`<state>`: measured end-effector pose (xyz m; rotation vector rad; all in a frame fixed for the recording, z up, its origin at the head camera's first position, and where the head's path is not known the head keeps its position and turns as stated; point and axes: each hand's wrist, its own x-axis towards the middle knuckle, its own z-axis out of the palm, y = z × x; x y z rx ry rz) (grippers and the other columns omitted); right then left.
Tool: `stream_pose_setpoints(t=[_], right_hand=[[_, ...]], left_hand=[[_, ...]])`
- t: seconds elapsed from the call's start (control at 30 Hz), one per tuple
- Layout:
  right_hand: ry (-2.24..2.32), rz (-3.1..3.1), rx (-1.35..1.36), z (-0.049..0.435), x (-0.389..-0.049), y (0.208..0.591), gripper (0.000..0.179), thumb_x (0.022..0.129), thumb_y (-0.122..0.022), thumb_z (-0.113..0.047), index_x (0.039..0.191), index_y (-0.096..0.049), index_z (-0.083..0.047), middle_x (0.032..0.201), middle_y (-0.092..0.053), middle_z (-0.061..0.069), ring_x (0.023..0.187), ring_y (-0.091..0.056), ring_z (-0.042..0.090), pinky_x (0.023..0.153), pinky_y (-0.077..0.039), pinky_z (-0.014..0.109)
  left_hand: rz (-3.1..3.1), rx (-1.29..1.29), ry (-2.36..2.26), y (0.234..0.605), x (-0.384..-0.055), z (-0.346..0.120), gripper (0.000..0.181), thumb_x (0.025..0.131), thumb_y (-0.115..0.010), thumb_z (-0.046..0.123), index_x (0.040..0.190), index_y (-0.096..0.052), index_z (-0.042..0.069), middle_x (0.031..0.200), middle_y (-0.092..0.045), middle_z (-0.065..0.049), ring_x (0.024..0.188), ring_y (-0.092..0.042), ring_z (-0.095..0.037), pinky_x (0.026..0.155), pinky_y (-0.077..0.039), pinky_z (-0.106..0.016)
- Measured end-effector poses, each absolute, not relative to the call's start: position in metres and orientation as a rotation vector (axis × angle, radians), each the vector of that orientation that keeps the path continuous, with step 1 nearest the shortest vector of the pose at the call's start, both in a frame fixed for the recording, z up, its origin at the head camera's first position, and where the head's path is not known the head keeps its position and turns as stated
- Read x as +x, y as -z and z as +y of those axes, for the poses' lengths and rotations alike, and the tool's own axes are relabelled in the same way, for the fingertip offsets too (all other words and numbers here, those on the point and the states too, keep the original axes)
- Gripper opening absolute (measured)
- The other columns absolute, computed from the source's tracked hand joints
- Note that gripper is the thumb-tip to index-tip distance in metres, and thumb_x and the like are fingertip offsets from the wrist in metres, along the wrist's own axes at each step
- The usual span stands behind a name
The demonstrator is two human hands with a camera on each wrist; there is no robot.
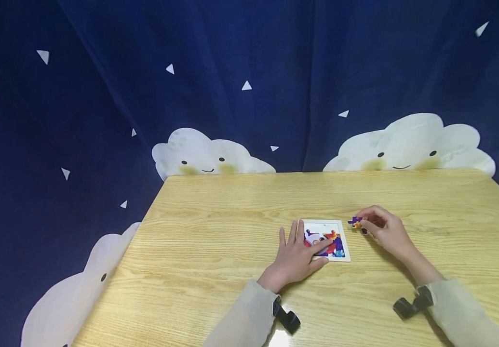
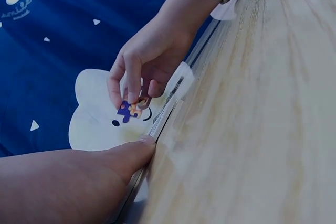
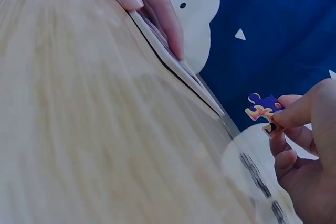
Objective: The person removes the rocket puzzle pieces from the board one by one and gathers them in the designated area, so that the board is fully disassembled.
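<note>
A white-framed jigsaw puzzle tray [image 1: 339, 260] lies on the table, its lower part filled with colourful joined pieces and its upper part showing bare white board. My left hand [image 1: 296, 260] rests over the tray's left side with fingers spread, the thumb along its near edge. Just right of the tray, my right hand [image 1: 385, 231] pinches a purple and orange jigsaw piece [image 1: 355, 221] between thumb and fingers. In the right wrist view this jigsaw piece [image 3: 265, 107] is held tilted, above the tabletop. The left fingers cover part of the picture.
The light wooden table [image 1: 197, 231] extends around the tray on every side. Behind it hangs a dark blue curtain [image 1: 275, 48] with white triangles and smiling clouds. Small dark flat items [image 3: 254, 174] lie near the right hand; their kind is unclear.
</note>
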<state>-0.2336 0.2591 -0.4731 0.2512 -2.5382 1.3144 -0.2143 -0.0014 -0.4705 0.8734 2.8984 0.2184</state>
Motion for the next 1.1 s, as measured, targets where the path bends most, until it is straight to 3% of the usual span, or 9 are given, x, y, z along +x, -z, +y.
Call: stream_pose_setpoints(t=[0.33, 0.7, 1.1], right_hand=[[-1.29, -2.535, 0.193, 0.286, -0.226, 0.475, 0.017, 0.094, -0.065, -0.014, 0.108, -0.066, -0.004, 0.087, -0.065, -0.007, 0.075, -0.058, -0.003, 0.064, -0.048, 0.011], [-1.234, -2.548, 0.135, 0.316, -0.218, 0.475, 0.016, 0.096, -0.062, -0.013, 0.108, -0.065, -0.004, 0.087, -0.06, -0.022, 0.074, -0.056, -0.005, 0.06, -0.047, 0.012], [-1.207, -2.538, 0.059, 0.344, -0.213, 0.478, 0.016, 0.097, -0.061, -0.014, 0.108, -0.065, -0.003, 0.085, -0.062, -0.019, 0.074, -0.051, -0.011, 0.059, -0.043, 0.009]], left_hand=[[2.893, 0.869, -0.242, 0.471, -0.213, -0.002, 0.049, 0.099, -0.034, 0.061, 0.147, -0.024, 0.057, 0.165, -0.006, -0.02, 0.154, -0.003, -0.036, 0.122, -0.01, -0.064], [2.884, 0.864, -0.263, 0.47, -0.213, -0.003, 0.049, 0.1, -0.034, 0.06, 0.147, -0.023, 0.057, 0.165, -0.005, -0.02, 0.154, -0.001, -0.036, 0.123, -0.009, -0.063], [2.888, 0.87, -0.253, 0.47, -0.214, -0.003, 0.049, 0.1, -0.033, 0.061, 0.147, -0.022, 0.058, 0.165, -0.005, -0.019, 0.154, 0.0, -0.035, 0.123, -0.009, -0.062]])
